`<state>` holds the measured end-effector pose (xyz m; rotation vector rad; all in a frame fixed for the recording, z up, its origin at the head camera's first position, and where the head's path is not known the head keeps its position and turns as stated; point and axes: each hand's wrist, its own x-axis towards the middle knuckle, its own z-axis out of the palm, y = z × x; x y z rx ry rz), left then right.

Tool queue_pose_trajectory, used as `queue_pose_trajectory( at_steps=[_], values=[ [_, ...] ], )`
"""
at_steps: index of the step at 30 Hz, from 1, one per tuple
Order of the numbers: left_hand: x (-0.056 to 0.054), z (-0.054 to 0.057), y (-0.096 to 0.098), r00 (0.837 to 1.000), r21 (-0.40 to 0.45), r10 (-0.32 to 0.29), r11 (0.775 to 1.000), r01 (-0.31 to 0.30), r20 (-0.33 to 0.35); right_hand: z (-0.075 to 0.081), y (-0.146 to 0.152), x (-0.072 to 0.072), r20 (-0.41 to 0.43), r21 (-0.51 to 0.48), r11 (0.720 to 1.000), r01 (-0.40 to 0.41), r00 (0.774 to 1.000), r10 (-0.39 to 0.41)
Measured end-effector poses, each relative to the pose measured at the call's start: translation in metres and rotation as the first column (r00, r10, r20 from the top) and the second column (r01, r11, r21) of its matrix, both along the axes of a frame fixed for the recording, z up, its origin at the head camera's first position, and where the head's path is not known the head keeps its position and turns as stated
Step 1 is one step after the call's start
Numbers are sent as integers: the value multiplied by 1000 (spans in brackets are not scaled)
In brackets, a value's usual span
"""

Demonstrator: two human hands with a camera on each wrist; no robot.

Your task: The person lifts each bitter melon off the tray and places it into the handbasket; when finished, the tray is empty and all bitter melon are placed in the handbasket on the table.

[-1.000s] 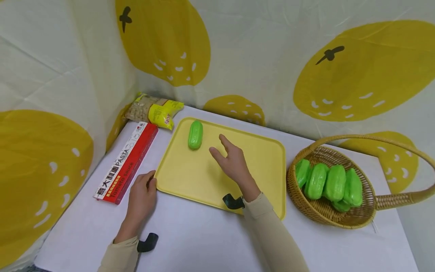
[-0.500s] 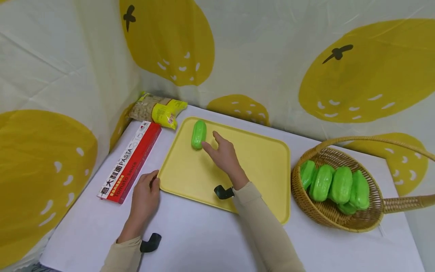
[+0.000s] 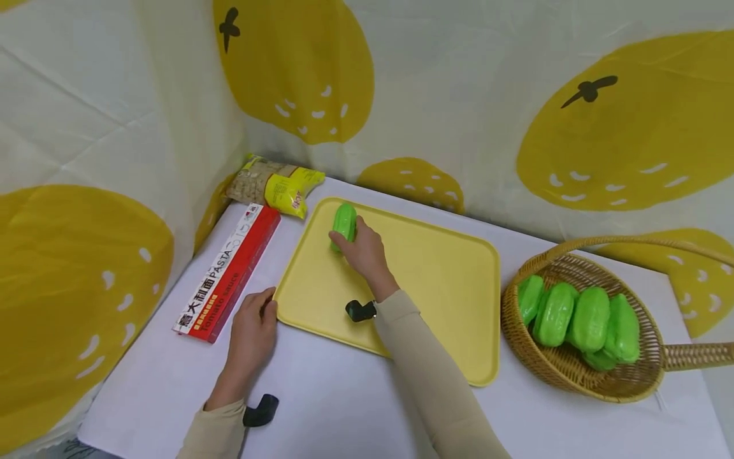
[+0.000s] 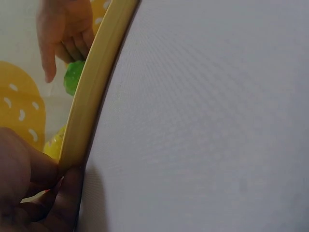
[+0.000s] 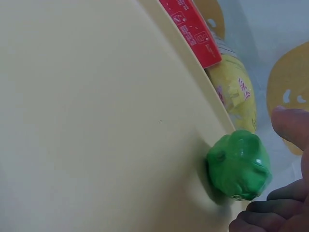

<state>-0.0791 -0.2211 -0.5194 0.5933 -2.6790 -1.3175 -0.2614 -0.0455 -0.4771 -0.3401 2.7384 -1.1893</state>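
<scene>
A stubby, glossy green toy cucumber (image 3: 345, 218) lies near the far left corner of the yellow tray (image 3: 430, 287). My right hand (image 3: 369, 254) reaches over it, thumb on the near left side and fingers along the right. In the right wrist view, a gap separates the thumb from the cucumber (image 5: 240, 164), and the bent fingers (image 5: 275, 212) sit close beside it. My left hand (image 3: 251, 335) is at the tray's near left corner; in the left wrist view its thumb and fingers pinch the tray rim (image 4: 87, 106).
Left of the tray lies a red and white pasta box (image 3: 226, 274). Behind that is a yellow-labelled bag (image 3: 278, 185) of brown pieces. A handled wicker basket (image 3: 530, 360) with several more green cucumbers stands at the right. Fruit-printed cloth (image 3: 436, 83) hangs behind the table.
My right hand has moved left across the tray to the cucumber, its thumb and fingers now on either side of it. The left hand has stayed at the tray corner; the view has shifted slightly.
</scene>
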Motion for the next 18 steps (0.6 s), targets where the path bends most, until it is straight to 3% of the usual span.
queue_pose_trajectory(
  at_steps=[18],
  values=[
    [-1, 2, 2, 999, -4, 14, 1000, -13, 36, -14, -11, -8, 18, -3, 999, 32, 999, -32]
  ],
)
